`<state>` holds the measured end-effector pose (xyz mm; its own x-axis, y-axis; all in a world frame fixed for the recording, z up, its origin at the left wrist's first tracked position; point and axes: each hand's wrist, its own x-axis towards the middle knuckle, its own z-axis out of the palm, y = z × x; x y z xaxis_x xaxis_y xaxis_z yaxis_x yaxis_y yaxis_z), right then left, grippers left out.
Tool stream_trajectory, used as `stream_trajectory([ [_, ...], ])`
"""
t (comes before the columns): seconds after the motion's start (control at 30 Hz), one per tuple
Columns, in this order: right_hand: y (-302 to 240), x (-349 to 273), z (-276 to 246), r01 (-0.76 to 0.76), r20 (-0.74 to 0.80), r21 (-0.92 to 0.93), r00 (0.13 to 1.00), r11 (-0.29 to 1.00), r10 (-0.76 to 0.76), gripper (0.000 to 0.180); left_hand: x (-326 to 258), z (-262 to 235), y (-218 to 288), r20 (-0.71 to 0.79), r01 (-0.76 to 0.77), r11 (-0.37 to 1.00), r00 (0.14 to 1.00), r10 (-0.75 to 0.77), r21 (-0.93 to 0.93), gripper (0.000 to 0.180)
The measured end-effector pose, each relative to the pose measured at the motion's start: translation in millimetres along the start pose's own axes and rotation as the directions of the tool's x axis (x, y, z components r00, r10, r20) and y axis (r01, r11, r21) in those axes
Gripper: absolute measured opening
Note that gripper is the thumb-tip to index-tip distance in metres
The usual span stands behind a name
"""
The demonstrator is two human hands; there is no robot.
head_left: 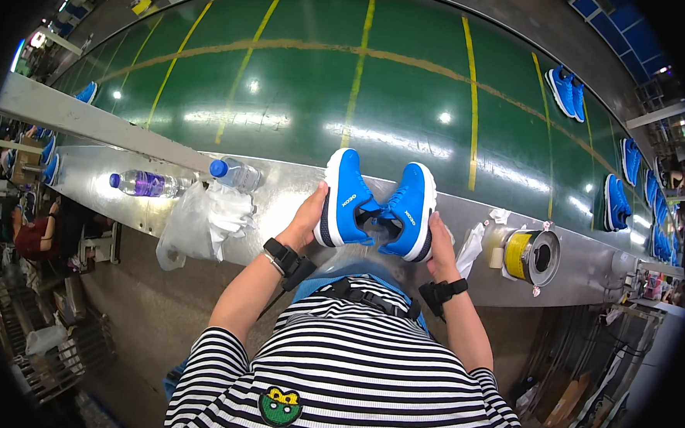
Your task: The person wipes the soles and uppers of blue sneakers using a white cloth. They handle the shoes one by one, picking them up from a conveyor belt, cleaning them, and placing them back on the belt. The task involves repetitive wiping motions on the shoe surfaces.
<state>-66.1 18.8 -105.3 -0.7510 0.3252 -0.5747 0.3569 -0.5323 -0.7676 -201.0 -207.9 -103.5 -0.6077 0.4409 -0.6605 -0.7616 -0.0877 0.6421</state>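
Observation:
A pair of blue sneakers with white soles is held up over the metal ledge in front of me. My left hand [307, 215] grips the left sneaker [349, 199] by its outer side near the heel. On the other side, my right hand [441, 246] is closed on the heel end of the right sneaker [410, 210]. Both toes point away from me, and the heels lean toward each other. Much of my fingers is hidden behind the shoes. Black bands with small boxes sit on both wrists.
Beyond the ledge [282, 181] runs a green conveyor belt [302, 88] with yellow lines. More blue sneakers [567, 94] stand on it at right. Left on the ledge are two bottles [144, 183] and a plastic bag [187, 229]; at right, a yellow-labelled can [520, 254] and crumpled paper [471, 250].

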Motion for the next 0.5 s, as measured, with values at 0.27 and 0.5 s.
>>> stream_trajectory([
  [0.27,7,-5,4,-0.017,-0.015,0.158,1.0,0.987,0.019,0.05,2,-2,-7,0.048,-0.038,0.998,0.998,0.04,-0.049,0.063],
  [0.5,12,-11,3,0.007,0.007,0.176,1.0,0.984,-0.008,0.052,-1,-9,-10,0.116,-0.066,0.997,0.991,0.071,-0.052,0.059],
])
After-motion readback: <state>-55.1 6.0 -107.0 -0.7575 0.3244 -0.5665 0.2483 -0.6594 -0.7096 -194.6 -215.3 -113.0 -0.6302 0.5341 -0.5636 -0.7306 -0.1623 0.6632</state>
